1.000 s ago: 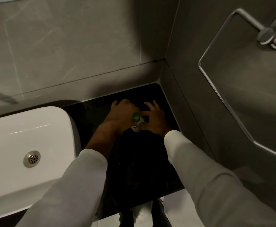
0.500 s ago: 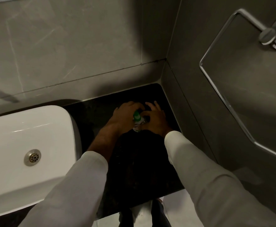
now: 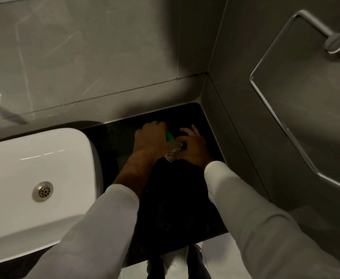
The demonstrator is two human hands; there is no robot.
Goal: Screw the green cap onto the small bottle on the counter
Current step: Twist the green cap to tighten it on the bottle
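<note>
On the dark counter, near the back right corner, both hands meet over a small bottle. Only a pale strip of its body shows, between the two wrists. My left hand is closed around the green cap, which pokes out as a long tapered shape to the right of the knuckles. My right hand wraps the bottle from the right, thumb and fingers curled on it. Whether the cap sits on the bottle's neck is hidden by the fingers.
A white basin with a metal drain fills the left side. Grey tiled walls close the corner behind and to the right. A chrome towel ring hangs on the right wall. Pale floor and feet show below the counter's front edge.
The left hand has rolled over the cap, so the cap now shows as a long green shape rather than a round top. The right hand's fingers have shifted slightly on the bottle.
</note>
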